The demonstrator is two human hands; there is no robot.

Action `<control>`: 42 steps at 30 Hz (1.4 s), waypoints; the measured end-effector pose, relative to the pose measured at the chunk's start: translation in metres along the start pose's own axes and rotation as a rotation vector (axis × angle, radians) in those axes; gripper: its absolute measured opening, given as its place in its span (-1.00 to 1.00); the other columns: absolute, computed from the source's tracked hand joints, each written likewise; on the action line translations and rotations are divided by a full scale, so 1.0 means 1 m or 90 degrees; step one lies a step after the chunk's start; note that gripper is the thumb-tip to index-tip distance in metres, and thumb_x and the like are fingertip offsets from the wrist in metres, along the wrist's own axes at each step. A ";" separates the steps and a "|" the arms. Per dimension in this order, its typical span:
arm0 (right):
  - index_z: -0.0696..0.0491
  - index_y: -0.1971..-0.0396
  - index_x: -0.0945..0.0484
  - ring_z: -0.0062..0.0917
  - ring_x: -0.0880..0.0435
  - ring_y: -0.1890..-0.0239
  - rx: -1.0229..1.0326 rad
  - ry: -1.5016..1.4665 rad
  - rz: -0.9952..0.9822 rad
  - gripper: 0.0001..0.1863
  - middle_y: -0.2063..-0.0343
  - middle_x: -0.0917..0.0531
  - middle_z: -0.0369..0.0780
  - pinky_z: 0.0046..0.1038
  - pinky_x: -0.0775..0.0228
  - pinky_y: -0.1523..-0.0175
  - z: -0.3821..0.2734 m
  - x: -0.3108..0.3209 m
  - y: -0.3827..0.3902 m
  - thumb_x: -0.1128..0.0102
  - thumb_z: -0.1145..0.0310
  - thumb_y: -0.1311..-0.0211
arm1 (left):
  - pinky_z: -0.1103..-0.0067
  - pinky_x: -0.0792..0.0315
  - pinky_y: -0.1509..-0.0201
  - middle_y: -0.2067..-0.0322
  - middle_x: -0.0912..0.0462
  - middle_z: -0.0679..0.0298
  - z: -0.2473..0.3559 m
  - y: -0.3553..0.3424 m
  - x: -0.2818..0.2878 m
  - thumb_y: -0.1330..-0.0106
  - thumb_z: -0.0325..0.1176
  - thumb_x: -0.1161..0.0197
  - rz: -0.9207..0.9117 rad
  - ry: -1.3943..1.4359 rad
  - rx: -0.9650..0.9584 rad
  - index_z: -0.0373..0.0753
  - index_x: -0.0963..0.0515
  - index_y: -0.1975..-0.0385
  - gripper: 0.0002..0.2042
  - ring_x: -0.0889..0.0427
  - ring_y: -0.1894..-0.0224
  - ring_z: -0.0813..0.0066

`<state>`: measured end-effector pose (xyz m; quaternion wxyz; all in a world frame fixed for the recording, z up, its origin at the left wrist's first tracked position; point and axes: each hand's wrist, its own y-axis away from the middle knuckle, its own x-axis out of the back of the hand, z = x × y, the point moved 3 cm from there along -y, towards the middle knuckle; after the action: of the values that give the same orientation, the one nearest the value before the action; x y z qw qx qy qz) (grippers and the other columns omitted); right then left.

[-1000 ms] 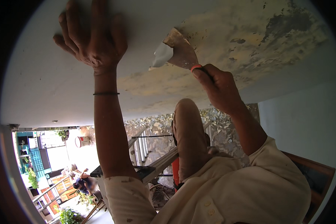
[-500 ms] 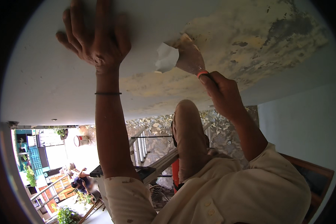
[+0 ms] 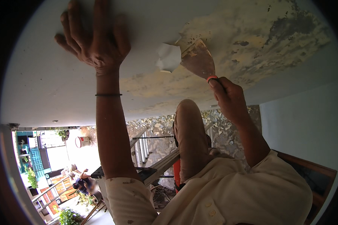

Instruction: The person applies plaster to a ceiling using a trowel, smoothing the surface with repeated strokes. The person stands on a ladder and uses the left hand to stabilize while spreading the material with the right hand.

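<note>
Loose paint flap [image 3: 169,59] beside scraper [image 3: 199,60], ladder [image 3: 163,164] and flakes [image 3: 159,124] below

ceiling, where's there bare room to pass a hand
Free: the painted ceiling between the left hand and the picture's left rim, and the strip between that hand and the peeling paint flap. Crowded: just right of the flap, where the right hand holds the scraper.

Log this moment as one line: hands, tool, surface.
left hand: spread against ceiling | right hand: gripping scraper | peeling paint flap: left of scraper blade
</note>
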<state>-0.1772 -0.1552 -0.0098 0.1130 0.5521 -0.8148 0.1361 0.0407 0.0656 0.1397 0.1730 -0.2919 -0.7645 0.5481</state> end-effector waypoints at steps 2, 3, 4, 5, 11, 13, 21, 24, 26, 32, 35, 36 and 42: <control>0.19 0.28 -0.62 -0.63 -0.39 0.60 0.031 0.004 -0.005 -0.63 0.66 -0.53 -0.21 -0.40 -0.34 0.42 -0.007 -0.001 -0.006 -0.19 0.14 -0.58 | 0.13 -0.19 -0.37 -0.36 -0.39 0.07 0.004 -0.001 -0.003 -0.52 0.15 -0.04 0.009 0.019 -0.001 -0.03 -0.66 -0.27 -0.46 -0.35 -0.38 0.11; 0.19 0.28 -0.62 -0.65 -0.38 0.60 0.049 -0.002 -0.010 -0.63 0.67 -0.52 -0.21 -0.40 -0.34 0.43 -0.014 -0.009 -0.012 -0.19 0.14 -0.57 | 0.14 -0.20 -0.37 -0.36 -0.40 0.07 0.005 0.001 -0.002 -0.52 0.15 -0.04 -0.004 0.000 0.001 -0.03 -0.66 -0.27 -0.46 -0.36 -0.37 0.11; 0.19 0.29 -0.62 -0.66 -0.37 0.60 0.071 -0.009 -0.016 -0.63 0.68 -0.50 -0.21 -0.41 -0.33 0.43 -0.020 -0.014 -0.016 -0.20 0.15 -0.57 | 0.15 -0.20 -0.37 -0.35 -0.40 0.07 0.004 0.002 0.000 -0.52 0.15 -0.04 -0.015 -0.022 0.001 -0.03 -0.66 -0.26 -0.47 -0.36 -0.37 0.12; 0.19 0.29 -0.62 -0.65 -0.37 0.61 0.059 -0.004 -0.008 -0.63 0.68 -0.50 -0.20 -0.40 -0.32 0.44 -0.019 -0.013 -0.015 -0.20 0.14 -0.57 | 0.16 -0.21 -0.36 -0.35 -0.40 0.07 0.003 0.002 0.001 -0.52 0.14 -0.04 -0.027 -0.044 0.002 -0.03 -0.67 -0.26 -0.47 -0.37 -0.36 0.12; 0.20 0.31 -0.60 -0.52 -0.41 0.65 -0.002 0.025 0.003 -0.59 0.68 -0.52 -0.14 -0.36 -0.34 0.44 0.005 -0.001 -0.001 -0.18 0.11 -0.57 | 0.16 -0.21 -0.37 -0.34 -0.41 0.09 0.004 -0.001 0.001 -0.51 0.13 -0.06 0.002 0.003 0.008 -0.03 -0.66 -0.27 -0.47 -0.38 -0.36 0.12; 0.19 0.32 -0.60 -0.51 -0.42 0.66 0.042 0.007 0.006 -0.60 0.68 -0.53 -0.14 -0.35 -0.35 0.45 -0.008 -0.007 -0.010 -0.18 0.11 -0.57 | 0.15 -0.20 -0.38 -0.35 -0.41 0.09 0.003 -0.001 0.002 -0.50 0.14 -0.06 -0.003 0.004 0.000 -0.03 -0.66 -0.27 -0.47 -0.37 -0.37 0.11; 0.18 0.30 -0.60 -0.54 -0.44 0.64 0.020 0.039 0.016 -0.62 0.68 -0.52 -0.17 -0.38 -0.36 0.44 -0.003 -0.005 -0.003 -0.20 0.13 -0.57 | 0.11 -0.17 -0.41 -0.36 -0.39 0.07 0.000 0.003 0.001 -0.50 0.17 -0.05 -0.013 0.003 0.009 -0.02 -0.65 -0.28 -0.45 -0.36 -0.39 0.09; 0.18 0.31 -0.60 -0.54 -0.44 0.64 0.057 0.035 0.013 -0.62 0.67 -0.53 -0.17 -0.38 -0.36 0.44 -0.014 -0.004 -0.011 -0.21 0.13 -0.56 | 0.11 -0.17 -0.41 -0.37 -0.38 0.06 0.003 0.000 0.002 -0.51 0.16 -0.04 -0.027 -0.014 0.010 -0.02 -0.65 -0.28 -0.45 -0.34 -0.40 0.09; 0.18 0.31 -0.60 -0.57 -0.43 0.62 0.093 0.031 -0.001 -0.62 0.67 -0.52 -0.17 -0.39 -0.35 0.43 -0.025 -0.012 -0.019 -0.22 0.13 -0.56 | 0.11 -0.18 -0.39 -0.37 -0.38 0.06 0.004 0.000 0.001 -0.51 0.16 -0.04 -0.031 -0.024 -0.005 -0.02 -0.65 -0.28 -0.46 -0.34 -0.40 0.09; 0.19 0.13 -0.62 -0.65 -0.44 0.59 0.059 -0.019 -0.052 -0.72 0.60 -0.57 -0.22 -0.41 -0.33 0.45 -0.019 -0.016 -0.017 -0.18 0.23 -0.57 | 0.10 -0.19 -0.37 -0.37 -0.37 0.04 -0.002 0.004 0.000 -0.46 0.15 -0.11 -0.035 -0.015 -0.008 -0.07 -0.62 -0.30 -0.43 -0.32 -0.40 0.06; 0.16 -0.04 -0.61 -0.71 -0.45 0.58 0.016 -0.160 -0.048 -0.76 0.51 -0.61 -0.29 -0.51 -0.31 0.47 0.001 -0.008 0.002 -0.16 0.35 -0.55 | -0.08 0.16 -0.66 -0.47 -0.36 -0.07 -0.014 0.009 -0.006 -0.57 0.05 0.09 0.007 -0.099 -0.095 -0.13 -0.57 -0.35 -0.44 -0.21 -0.58 -0.05; 0.15 -0.08 -0.60 -0.74 -0.45 0.57 -0.005 -0.211 -0.052 -0.75 0.49 -0.62 -0.31 -0.55 -0.30 0.46 0.003 -0.005 0.009 -0.16 0.38 -0.54 | -0.07 0.16 -0.66 -0.48 -0.36 -0.07 -0.017 0.010 -0.006 -0.57 0.06 0.09 0.008 -0.095 -0.089 -0.12 -0.57 -0.35 -0.44 -0.21 -0.58 -0.05; 0.14 -0.15 -0.60 -0.82 -0.41 0.58 -0.030 -0.189 0.032 -0.70 0.51 -0.60 -0.36 -0.64 -0.26 0.49 0.016 0.004 0.024 -0.22 0.40 -0.52 | -0.06 0.17 -0.66 -0.47 -0.37 -0.06 -0.011 0.010 -0.008 -0.56 0.05 0.09 0.005 -0.084 -0.053 -0.09 -0.60 -0.33 -0.46 -0.22 -0.58 -0.04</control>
<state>-0.2017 -0.1555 -0.0262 0.0008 0.5429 -0.8390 0.0368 0.0563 0.0707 0.1350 0.1078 -0.2647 -0.7952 0.5347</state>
